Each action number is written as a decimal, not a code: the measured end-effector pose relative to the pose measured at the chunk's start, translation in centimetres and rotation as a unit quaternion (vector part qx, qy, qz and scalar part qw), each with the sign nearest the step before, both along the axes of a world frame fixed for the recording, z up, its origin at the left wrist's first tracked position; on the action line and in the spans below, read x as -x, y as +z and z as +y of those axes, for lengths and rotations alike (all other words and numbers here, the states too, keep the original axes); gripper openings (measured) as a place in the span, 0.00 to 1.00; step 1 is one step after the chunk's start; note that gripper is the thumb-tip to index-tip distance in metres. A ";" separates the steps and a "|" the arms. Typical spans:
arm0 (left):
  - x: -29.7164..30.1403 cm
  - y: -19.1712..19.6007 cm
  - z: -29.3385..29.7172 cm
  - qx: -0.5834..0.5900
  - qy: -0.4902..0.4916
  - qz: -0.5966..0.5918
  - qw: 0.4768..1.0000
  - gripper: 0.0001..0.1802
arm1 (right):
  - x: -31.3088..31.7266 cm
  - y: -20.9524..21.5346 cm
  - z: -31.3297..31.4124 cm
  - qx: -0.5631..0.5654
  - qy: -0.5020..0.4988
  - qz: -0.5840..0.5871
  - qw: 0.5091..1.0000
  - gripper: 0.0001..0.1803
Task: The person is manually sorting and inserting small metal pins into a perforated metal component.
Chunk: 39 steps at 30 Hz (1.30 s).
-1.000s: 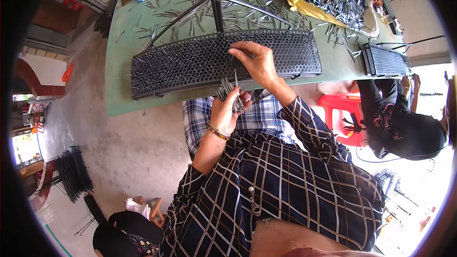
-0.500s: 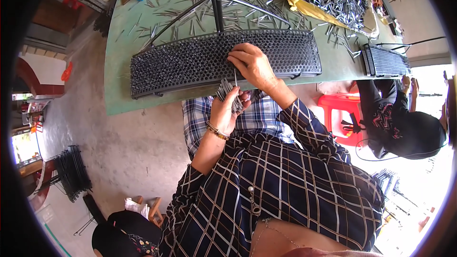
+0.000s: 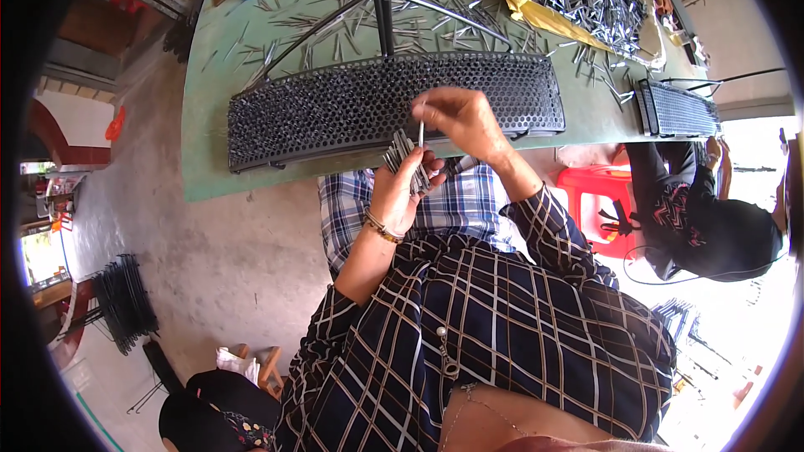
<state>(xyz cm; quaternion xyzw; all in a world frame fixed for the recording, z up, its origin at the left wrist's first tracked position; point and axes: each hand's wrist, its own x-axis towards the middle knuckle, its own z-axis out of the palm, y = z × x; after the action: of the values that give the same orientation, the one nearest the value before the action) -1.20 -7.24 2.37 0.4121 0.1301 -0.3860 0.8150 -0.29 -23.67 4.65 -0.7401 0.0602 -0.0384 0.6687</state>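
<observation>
Right hand (image 3: 469, 123) shifted back from perforated black panel (image 3: 343, 109), now pinching upper end of single metal strip (image 3: 421, 129) at left hand (image 3: 394, 197). Left hand clamped around strip bundle (image 3: 401, 151), near panel's front edge. Panel's left holes look fuller than right. Beyond, loose strips (image 3: 339, 48) on green table (image 3: 205, 163); yellow-edged sack (image 3: 526, 8) heaped with strips.

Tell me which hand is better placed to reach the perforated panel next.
The right hand, likely: it overlaps the perforated panel in view, while the left hand, lower down, grips a bundle of strips.
</observation>
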 end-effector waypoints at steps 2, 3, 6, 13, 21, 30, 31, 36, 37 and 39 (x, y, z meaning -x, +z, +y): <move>-0.3 -0.4 -0.2 -0.008 -0.023 0.017 1.000 0.10 | -0.6 1.1 -0.2 0.082 -0.077 -0.041 0.993 0.11; -0.3 -0.7 -0.2 -0.008 -0.024 0.017 1.000 0.10 | -0.8 1.2 -0.3 0.113 -0.102 -0.069 0.986 0.11; -0.4 -1.1 -0.3 -0.004 -0.047 0.017 0.999 0.10 | -1.7 -0.4 -0.4 0.184 -0.109 -0.136 0.967 0.11; -0.4 -0.9 0.1 -0.018 -0.062 0.009 0.998 0.11 | -1.6 -0.4 -0.1 0.255 -0.070 -0.170 0.949 0.11; -0.3 -0.8 0.3 -0.009 -0.048 0.015 0.999 0.09 | -1.8 -1.5 0.2 0.433 -0.003 -0.254 0.865 0.14; -0.3 -1.2 0.5 0.002 -0.031 0.007 0.999 0.08 | -2.0 -1.1 0.4 0.456 0.011 -0.239 0.857 0.13; -0.3 -1.1 0.5 0.006 -0.026 0.011 1.000 0.08 | -1.9 -1.1 0.5 0.456 0.011 -0.239 0.857 0.13; -0.3 -0.7 0.6 0.006 -0.020 0.004 1.000 0.08 | -1.7 -1.7 0.6 0.430 -0.044 -0.228 0.872 0.13; -0.4 -0.9 0.6 0.010 -0.020 0.005 1.000 0.08 | -1.6 -1.8 0.5 0.431 -0.043 -0.228 0.872 0.13; -0.4 -1.3 0.5 0.015 -0.020 0.005 1.000 0.08 | -1.4 -2.0 0.4 0.442 -0.028 -0.252 0.860 0.13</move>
<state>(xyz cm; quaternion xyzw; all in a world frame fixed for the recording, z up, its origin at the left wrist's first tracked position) -0.79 -6.75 1.03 0.4002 0.1202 -0.4061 0.8127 1.14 -23.24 2.66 -0.9210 -0.1131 -0.2655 0.2618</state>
